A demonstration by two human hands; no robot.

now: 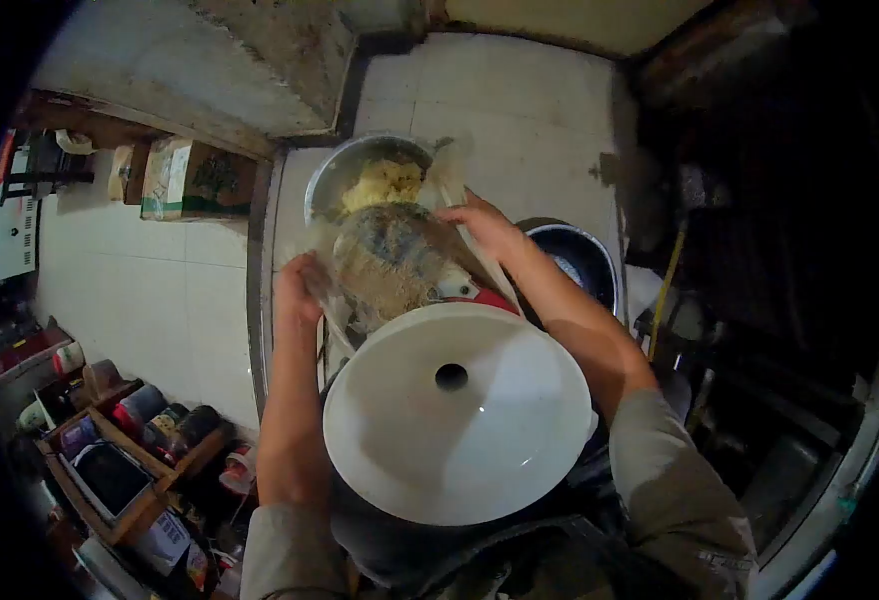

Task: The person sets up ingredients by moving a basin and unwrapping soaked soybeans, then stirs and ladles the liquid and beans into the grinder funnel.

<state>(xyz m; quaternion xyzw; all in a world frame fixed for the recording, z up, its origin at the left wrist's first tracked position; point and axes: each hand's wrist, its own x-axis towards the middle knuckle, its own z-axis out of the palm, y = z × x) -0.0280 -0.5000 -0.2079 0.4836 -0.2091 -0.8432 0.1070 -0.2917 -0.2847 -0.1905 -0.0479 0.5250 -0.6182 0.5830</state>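
left hand (300,288) of mine, fingers curled, grips the rim of a clear plastic bag (450,178) at nine o'clock; my right hand (487,230) pinches its rim at about two. between them i see brown, crumbly stuff (385,265) in the bag, with something red and white (482,294) near four. a metal bowl (317,190) of yellow chunks (385,185) sits at twelve, a dark basin (612,268) at three, a white basin (400,440) with a round hole between five and six, and a cardboard box (205,180) at ten.
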